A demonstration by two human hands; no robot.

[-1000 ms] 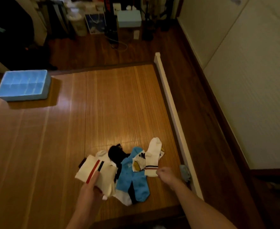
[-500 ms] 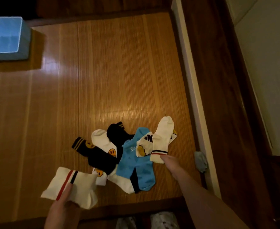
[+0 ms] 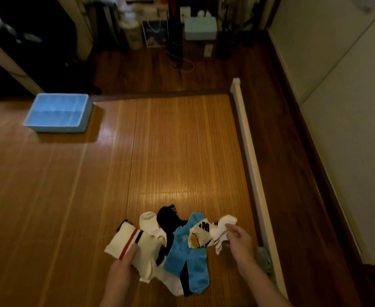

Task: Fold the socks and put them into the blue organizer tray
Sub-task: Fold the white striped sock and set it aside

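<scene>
A heap of socks lies on the bamboo mat near its front edge. My left hand grips a white sock with red and black stripes, its thumb laid along the stripes. My right hand pinches a second white striped sock, lifting it off the heap. Between the hands lie a blue sock, a black sock, a plain white sock and a white sock with yellow print. The blue organizer tray stands far off at the back left.
A white rail runs along the mat's right side, with a grey cloth beside it near my right forearm. Boxes, bags and a cable crowd the dark floor at the back. A pale wall lies to the right.
My left hand has carried the striped white sock back over the heap. My right hand has closed on the other white striped sock and raised it. The view has tilted up again.
</scene>
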